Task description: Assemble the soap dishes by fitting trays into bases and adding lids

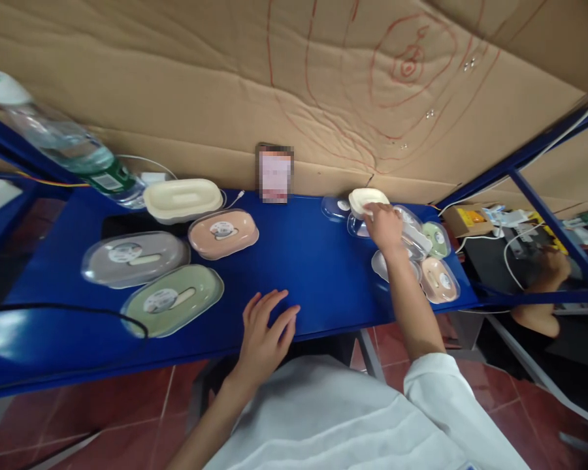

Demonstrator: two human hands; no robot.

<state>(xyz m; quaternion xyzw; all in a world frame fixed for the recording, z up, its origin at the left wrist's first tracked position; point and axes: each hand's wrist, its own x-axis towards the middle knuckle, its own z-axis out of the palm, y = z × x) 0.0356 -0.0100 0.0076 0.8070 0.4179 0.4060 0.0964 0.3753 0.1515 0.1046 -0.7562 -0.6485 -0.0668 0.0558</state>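
Note:
At the back right, my right hand point(386, 225) has its fingers closed on the near edge of a small cream-coloured container point(367, 198). Beneath and beside it are clear plastic lids point(414, 232), partly covered by my hand and forearm. A green lidded container point(435, 239) and a pink lidded container point(440, 279) sit to the right of that arm. My left hand point(268, 326) hovers at or rests on the front edge of the blue table, fingers spread, holding nothing. Left of it lies a green lidded container point(172, 300) with a round label.
On the left are a grey lidded container point(136, 259), a pink one point(223, 235) and a cream container point(183, 200). A water bottle point(73, 143) leans behind them. A blurred upright phone-like object point(275, 173) stands against the cardboard wall point(200, 98). Another person's hand point(553, 267) is at far right.

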